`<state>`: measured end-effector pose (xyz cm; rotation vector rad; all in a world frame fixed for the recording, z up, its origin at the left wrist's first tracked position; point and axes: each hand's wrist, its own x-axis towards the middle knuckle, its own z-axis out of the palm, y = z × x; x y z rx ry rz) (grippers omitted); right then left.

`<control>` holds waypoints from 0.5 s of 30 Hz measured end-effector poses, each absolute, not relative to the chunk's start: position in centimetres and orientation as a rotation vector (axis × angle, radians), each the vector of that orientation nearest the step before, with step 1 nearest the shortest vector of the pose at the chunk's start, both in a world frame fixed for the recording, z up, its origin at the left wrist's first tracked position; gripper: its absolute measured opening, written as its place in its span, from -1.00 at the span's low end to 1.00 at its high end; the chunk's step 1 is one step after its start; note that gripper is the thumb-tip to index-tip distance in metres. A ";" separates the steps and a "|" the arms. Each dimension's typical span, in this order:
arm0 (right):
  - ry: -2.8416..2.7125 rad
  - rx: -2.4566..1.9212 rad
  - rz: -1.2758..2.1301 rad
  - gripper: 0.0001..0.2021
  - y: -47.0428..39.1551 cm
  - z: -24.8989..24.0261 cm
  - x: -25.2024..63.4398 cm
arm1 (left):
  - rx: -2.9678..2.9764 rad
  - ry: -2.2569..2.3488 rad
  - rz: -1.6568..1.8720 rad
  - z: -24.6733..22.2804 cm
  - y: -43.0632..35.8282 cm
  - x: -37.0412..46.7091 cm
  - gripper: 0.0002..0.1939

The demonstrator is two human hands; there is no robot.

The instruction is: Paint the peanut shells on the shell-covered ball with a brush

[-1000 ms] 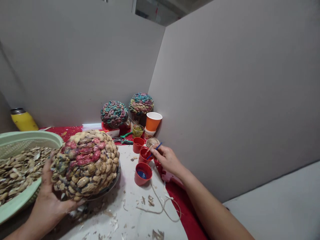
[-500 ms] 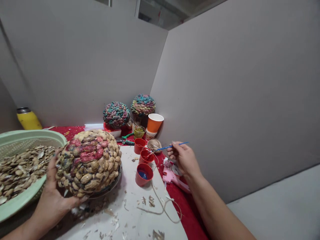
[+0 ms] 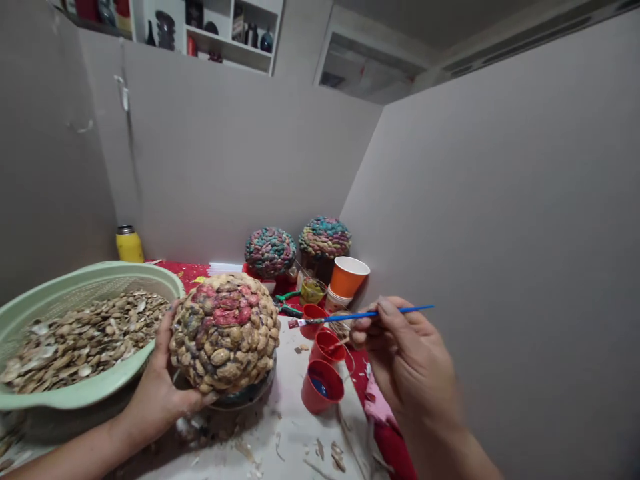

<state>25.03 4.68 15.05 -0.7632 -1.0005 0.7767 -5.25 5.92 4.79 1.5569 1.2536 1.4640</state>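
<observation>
My left hand (image 3: 157, 387) grips the lower left side of a shell-covered dome (image 3: 245, 350), thumb at its base and fingers round its far left. The dome is mostly tan, with a pink-red patch on top and dark bluish paint at the left. In my right hand (image 3: 410, 360) is a thin blue paintbrush (image 3: 360, 315), pinched between thumb and fingers. Its bristles are reddish and point left, just right of the dome and apart from it. Below stand red cups: the nearest cup (image 3: 321, 400) holds blue liquid, the middle cup (image 3: 324, 352) reddish paint.
A green basket (image 3: 95, 392) of loose shells stands at the left. Behind are two painted domes, a left one (image 3: 271, 252) and a right one (image 3: 325, 237), an orange cup (image 3: 346, 279), green-handled pliers (image 3: 287, 303) and a yellow bottle (image 3: 130, 246). Grey panels enclose the back and right.
My right hand has lifted the paintbrush out of the middle red cup, bringing its bristles up toward the dome. The view has tilted up and swung left. My left hand keeps its grip.
</observation>
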 end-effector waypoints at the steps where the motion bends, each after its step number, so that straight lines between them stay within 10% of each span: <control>1: -1.023 -0.745 0.742 -0.66 4.4 15.3 24.1 | 1.536 1.232 1.471 4.6 5.9 -5.2 0.40; 15: -1.421 -0.374 -0.106 -0.87 2.6 11.8 21.6 | 1.486 1.134 1.477 4.3 5.8 -5.1 0.43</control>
